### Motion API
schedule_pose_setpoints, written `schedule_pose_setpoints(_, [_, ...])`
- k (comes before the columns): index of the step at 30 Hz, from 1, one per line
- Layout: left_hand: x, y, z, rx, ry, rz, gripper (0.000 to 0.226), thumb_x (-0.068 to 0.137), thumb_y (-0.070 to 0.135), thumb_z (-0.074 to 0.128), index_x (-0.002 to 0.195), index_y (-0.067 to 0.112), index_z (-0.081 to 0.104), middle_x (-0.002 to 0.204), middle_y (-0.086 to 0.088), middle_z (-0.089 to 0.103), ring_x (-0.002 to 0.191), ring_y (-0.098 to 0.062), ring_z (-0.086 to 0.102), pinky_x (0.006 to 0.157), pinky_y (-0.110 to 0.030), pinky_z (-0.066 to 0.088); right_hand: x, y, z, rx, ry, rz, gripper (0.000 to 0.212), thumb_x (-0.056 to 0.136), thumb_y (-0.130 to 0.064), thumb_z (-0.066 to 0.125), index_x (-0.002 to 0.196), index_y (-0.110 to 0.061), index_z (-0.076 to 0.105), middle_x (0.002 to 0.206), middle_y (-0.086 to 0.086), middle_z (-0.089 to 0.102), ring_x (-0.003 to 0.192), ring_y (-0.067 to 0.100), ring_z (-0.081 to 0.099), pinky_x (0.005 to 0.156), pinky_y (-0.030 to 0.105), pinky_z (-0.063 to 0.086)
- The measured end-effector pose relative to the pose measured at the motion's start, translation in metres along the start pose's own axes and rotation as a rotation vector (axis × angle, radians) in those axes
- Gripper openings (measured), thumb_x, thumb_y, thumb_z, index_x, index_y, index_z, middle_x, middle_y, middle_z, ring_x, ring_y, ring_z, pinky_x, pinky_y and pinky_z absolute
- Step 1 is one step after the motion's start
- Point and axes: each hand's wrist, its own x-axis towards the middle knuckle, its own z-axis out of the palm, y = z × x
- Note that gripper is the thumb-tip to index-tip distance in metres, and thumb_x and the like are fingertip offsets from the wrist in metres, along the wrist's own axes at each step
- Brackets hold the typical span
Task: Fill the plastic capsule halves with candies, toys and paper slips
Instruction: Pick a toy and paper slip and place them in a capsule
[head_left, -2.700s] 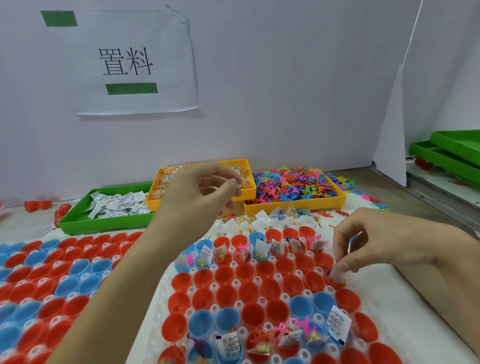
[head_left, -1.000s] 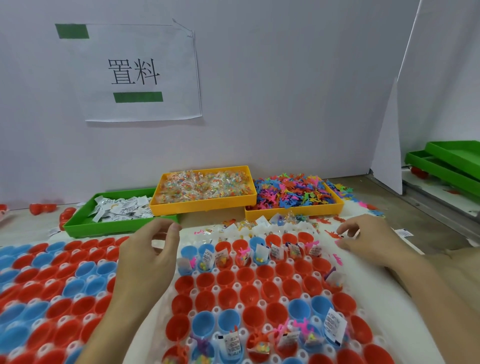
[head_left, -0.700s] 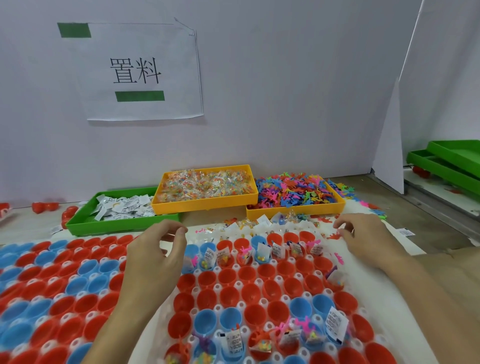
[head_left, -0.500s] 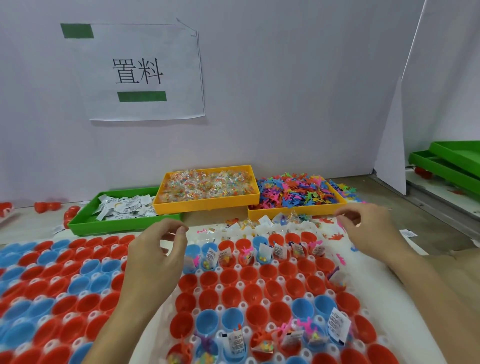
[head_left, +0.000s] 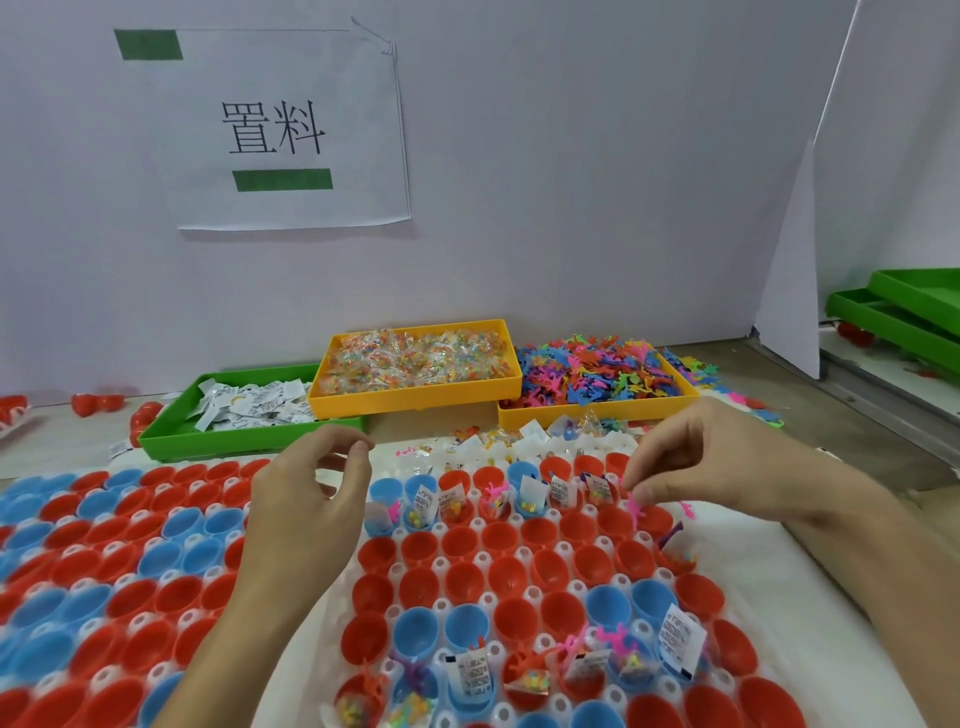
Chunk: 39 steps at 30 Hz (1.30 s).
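Note:
Red and blue capsule halves stand open in a white holder tray. The back row and a near row hold candies, toys and paper slips; the rows between are empty. My right hand pinches a pink toy figure just above the right end of the back row. My left hand hovers at the tray's left edge with thumb and forefinger curled close together; I see its back only, so anything in it is hidden.
A second tray of empty red and blue halves lies at the left. Behind stand a green tray of paper slips, a yellow tray of candies and a yellow tray of toys. Stacked green trays sit far right.
My right hand went from a capsule out towards the toy tray and came back over the back row with a pink toy. My left hand came down from the candy tray and now hovers.

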Motion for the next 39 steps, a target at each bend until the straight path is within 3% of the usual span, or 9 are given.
schedule_pose_setpoints(4, [0.0,0.0,0.0,0.02,-0.005,-0.008,0.02,0.095,0.012,0.059,0.088,0.031,0.063,0.083,0.023,0.061,0.086,0.016,0.055,0.061,-0.01,0.039,-0.002,-0.01,0.005,-0.043,-0.063,0.042,0.017,0.076,-0.011,0.085,0.08,-0.026,0.081,0.083,-0.001,0.078,0.078,0.013,0.074,0.072,0.02,0.057])
schedule_pose_setpoints(9, [0.0,0.0,0.0,0.038,-0.004,-0.023,0.02,0.095,0.013,0.059,0.088,0.031,0.062,0.083,0.023,0.061,0.079,0.005,0.058,0.06,-0.008,0.038,-0.004,-0.022,0.011,-0.205,-0.099,0.083,0.018,0.077,-0.019,0.085,0.072,-0.035,0.079,0.08,-0.011,0.076,0.076,0.004,0.069,0.065,0.015,0.049])
schedule_pose_setpoints(13, [0.0,0.001,0.0,0.045,-0.007,-0.024,0.02,0.095,0.012,0.059,0.088,0.031,0.062,0.083,0.024,0.061,0.079,0.007,0.058,0.06,-0.007,0.037,-0.005,-0.027,0.014,-0.29,-0.129,0.118,0.018,0.077,-0.025,0.085,0.07,-0.04,0.077,0.078,-0.017,0.074,0.077,0.001,0.066,0.076,0.023,0.049])
schedule_pose_setpoints(17, [0.0,0.0,0.0,0.034,-0.006,-0.014,0.02,0.095,0.011,0.059,0.089,0.029,0.064,0.083,0.023,0.062,0.083,0.011,0.057,0.06,-0.007,0.038,-0.004,-0.026,0.015,-0.317,-0.13,0.121,0.019,0.075,-0.027,0.087,0.068,-0.042,0.076,0.074,-0.018,0.071,0.074,0.001,0.064,0.07,0.018,0.048])
schedule_pose_setpoints(24, [0.0,0.0,-0.001,0.036,0.001,-0.01,0.02,0.095,0.011,0.059,0.089,0.029,0.064,0.083,0.024,0.062,0.08,0.007,0.059,0.061,-0.008,0.038,-0.004,-0.018,0.008,-0.284,-0.093,0.085,0.016,0.073,-0.027,0.088,0.077,-0.038,0.078,0.069,-0.006,0.068,0.063,0.004,0.056,0.06,0.02,0.048])
schedule_pose_setpoints(27, [-0.001,0.002,-0.001,0.036,0.003,-0.007,0.021,0.094,0.01,0.06,0.089,0.03,0.063,0.083,0.024,0.061,0.078,0.004,0.059,0.061,-0.008,0.038,-0.006,-0.014,0.0,-0.228,0.017,0.028,0.014,0.077,-0.025,0.085,0.079,-0.037,0.079,0.071,-0.006,0.071,0.062,0.002,0.059,0.059,0.015,0.046])
schedule_pose_setpoints(33, [-0.001,0.003,0.0,0.033,0.003,-0.007,0.019,0.095,0.01,0.06,0.09,0.028,0.064,0.083,0.023,0.061,0.079,0.003,0.058,0.061,-0.009,0.038,-0.004,0.026,-0.025,-0.099,0.668,0.07,0.018,0.095,-0.015,0.065,0.089,-0.029,0.075,0.076,-0.01,0.073,0.07,0.006,0.066,0.058,0.016,0.048])
schedule_pose_setpoints(36, [-0.001,0.003,-0.001,0.032,-0.002,-0.003,0.019,0.095,0.009,0.059,0.09,0.027,0.064,0.083,0.022,0.061,0.079,0.002,0.059,0.061,-0.01,0.039,0.001,0.059,-0.028,-0.21,0.708,0.286,0.018,0.096,-0.01,0.062,0.095,-0.024,0.074,0.094,0.002,0.074,0.082,0.02,0.066,0.073,0.033,0.051])
schedule_pose_setpoints(39, [-0.001,0.003,0.0,0.036,-0.005,-0.006,0.019,0.094,0.008,0.06,0.09,0.027,0.064,0.083,0.022,0.061,0.079,0.001,0.058,0.061,-0.011,0.039,0.006,0.082,-0.021,-0.337,0.649,0.443,0.016,0.095,-0.009,0.063,0.103,-0.015,0.075,0.105,0.006,0.072,0.09,0.02,0.062,0.08,0.03,0.046])
